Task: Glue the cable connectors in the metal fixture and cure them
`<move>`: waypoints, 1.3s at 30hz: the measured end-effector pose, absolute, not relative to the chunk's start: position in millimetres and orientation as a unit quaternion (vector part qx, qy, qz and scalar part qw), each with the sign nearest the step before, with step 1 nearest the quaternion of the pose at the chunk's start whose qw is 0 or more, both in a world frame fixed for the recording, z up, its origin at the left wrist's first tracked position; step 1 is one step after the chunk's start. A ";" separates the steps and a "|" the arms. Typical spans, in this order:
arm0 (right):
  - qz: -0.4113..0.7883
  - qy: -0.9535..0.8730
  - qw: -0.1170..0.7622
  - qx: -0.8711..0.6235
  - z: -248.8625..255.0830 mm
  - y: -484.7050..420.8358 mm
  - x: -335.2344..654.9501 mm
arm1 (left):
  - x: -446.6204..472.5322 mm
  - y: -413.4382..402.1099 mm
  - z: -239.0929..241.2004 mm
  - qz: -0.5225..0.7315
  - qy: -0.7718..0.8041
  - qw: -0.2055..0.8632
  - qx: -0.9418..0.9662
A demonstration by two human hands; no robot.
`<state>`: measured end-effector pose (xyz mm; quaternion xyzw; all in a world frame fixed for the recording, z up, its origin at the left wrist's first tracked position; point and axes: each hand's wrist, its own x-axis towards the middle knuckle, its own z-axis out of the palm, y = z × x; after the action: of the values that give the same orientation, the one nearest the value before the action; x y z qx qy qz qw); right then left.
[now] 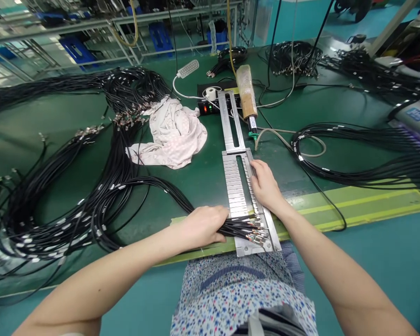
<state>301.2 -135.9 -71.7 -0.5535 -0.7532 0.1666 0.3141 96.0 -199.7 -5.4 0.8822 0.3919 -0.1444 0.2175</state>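
A slotted metal fixture [237,186] lies lengthwise on the green bench, its near end at the bench's front edge. My left hand [205,226] is closed around a bundle of black cables [235,227]. The bundle's metal-tipped ends [259,231] fan out over the near part of the fixture. From the hand, the cables curve back to the left across the bench. On the fixture's right rail rests my right hand [266,184], its fingers curled over the rail beside the long slot. Its fingertips are partly hidden.
Thick cable bundles [107,186] cover the left side, next to a crumpled cloth [175,133]. Behind the fixture are a black power box [207,108], a small lamp [188,69] and a wrapped tool with a green tip [248,93]. More coiled cables [331,172] lie at right.
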 end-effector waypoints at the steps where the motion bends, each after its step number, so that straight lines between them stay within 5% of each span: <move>1: 0.165 -0.754 0.312 -0.554 -71.6 -136.0 301.1 | 98.7 -198.4 -6.9 -0.155 0.390 0.218 0.881; 12: 0.151 -0.764 0.272 -0.566 -66.2 -137.7 297.0 | 107.5 -187.0 26.6 -0.081 0.392 0.294 0.868; 19: 0.143 -0.762 0.261 -0.575 -67.3 -136.0 297.9 | 106.7 -189.3 16.0 -0.193 0.362 0.178 0.894; 29: 0.145 -0.780 0.283 -0.539 -72.6 -124.1 303.7 | 92.9 -194.6 27.6 -0.138 0.376 0.156 0.903; 33: 0.170 -0.786 0.285 -0.521 -29.6 -116.7 310.8 | 77.1 -200.0 61.1 -0.030 0.402 0.144 0.904; 36: 0.224 -0.818 0.277 -0.452 28.5 -136.5 305.4 | 81.5 -203.1 66.8 -0.070 0.406 0.113 0.904; 39: 0.216 -0.919 0.096 -0.315 64.2 -171.4 283.3 | 92.8 -205.1 52.9 -0.074 0.420 0.099 0.899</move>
<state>283.3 -171.4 64.2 -0.3154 -0.9190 0.2162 0.0961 92.8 -205.1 52.9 0.8990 0.4202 -0.0741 0.0988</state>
